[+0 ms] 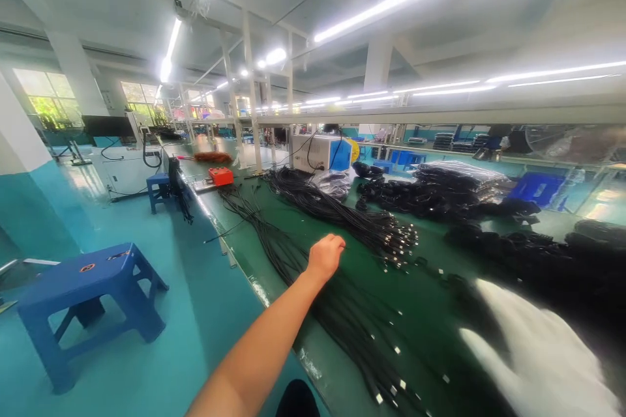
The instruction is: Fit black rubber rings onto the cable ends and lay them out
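Observation:
My bare left hand (327, 255) is closed in a pinch above the green bench top, with a thin dark strand, apparently a black cable, just showing at its fingertips. Beneath it and my forearm, a loose bunch of black cables (347, 332) with small pale end connectors runs along the front of the bench. A thicker bundle of black cables (337, 208) lies just beyond, its connector ends fanned to the right. My right hand (538, 352), in a white glove, is smeared by motion at the lower right. Whether its fingers hold anything cannot be made out.
Piles of coiled black cables (420, 199) cover the right of the bench (303, 221). A red box-shaped device (221, 176) sits near the front edge, with a white-and-blue machine (320, 151) behind. A blue stool (92, 293) stands on the floor at left.

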`<state>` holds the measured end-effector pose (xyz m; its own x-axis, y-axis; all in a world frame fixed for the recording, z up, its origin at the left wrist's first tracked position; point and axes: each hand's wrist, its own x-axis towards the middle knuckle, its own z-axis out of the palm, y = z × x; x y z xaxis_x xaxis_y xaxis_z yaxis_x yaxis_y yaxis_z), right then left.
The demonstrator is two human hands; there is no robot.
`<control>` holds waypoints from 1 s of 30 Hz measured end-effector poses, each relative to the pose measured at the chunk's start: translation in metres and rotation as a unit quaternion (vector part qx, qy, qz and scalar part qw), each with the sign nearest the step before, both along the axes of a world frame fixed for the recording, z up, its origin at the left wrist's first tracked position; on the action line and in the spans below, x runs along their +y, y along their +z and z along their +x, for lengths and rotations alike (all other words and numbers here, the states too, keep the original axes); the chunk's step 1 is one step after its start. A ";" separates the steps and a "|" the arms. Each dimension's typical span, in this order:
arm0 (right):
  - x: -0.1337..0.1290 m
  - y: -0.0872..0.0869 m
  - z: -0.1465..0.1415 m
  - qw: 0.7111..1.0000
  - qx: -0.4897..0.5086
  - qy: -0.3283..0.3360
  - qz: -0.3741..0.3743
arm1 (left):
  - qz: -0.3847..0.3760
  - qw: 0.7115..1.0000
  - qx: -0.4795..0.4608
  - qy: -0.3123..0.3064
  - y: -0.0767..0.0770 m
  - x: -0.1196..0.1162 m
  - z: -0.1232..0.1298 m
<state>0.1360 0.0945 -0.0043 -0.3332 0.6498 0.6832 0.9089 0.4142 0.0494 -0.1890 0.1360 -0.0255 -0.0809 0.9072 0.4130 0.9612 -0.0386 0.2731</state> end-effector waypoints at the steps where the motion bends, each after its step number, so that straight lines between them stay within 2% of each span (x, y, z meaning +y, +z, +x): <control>1: 0.007 0.002 -0.012 0.999 -0.027 0.013 0.016 | 0.004 1.000 -0.003 -0.001 0.000 0.001 0.000; 4: 0.027 0.009 -0.046 0.996 -0.085 0.024 0.026 | 0.010 1.000 -0.004 -0.011 0.002 0.001 0.001; 6: 0.035 0.014 -0.062 0.990 -0.130 0.020 -0.049 | 0.008 1.000 0.002 -0.021 0.004 -0.002 0.001; 9: 0.033 0.020 -0.073 0.963 -0.163 0.011 -0.214 | -0.015 0.998 0.021 -0.050 0.008 -0.007 -0.002; 12: 0.019 0.026 -0.068 0.956 -0.110 0.020 -0.271 | -0.061 0.993 0.041 -0.095 0.011 -0.014 -0.010; 15: 0.009 0.037 -0.045 0.961 -0.023 0.001 -0.275 | -0.115 0.982 0.059 -0.139 0.011 -0.015 -0.020; 18: 0.007 0.051 -0.006 0.953 0.077 -0.096 -0.277 | -0.168 0.968 0.075 -0.172 0.008 -0.007 -0.022; 21: 0.005 0.065 0.043 0.945 0.152 -0.168 -0.236 | -0.177 0.966 0.083 -0.171 0.004 0.010 -0.013; 24: -0.004 0.071 0.089 0.946 0.186 -0.194 -0.182 | -0.181 0.963 0.088 -0.180 0.002 0.026 0.002; 27: -0.018 0.065 0.120 0.929 0.189 -0.219 -0.231 | -0.176 0.959 0.082 -0.209 0.007 0.036 0.008; 30: -0.029 0.045 0.127 0.902 0.169 -0.235 -0.320 | -0.149 0.965 0.056 -0.209 0.019 0.037 0.004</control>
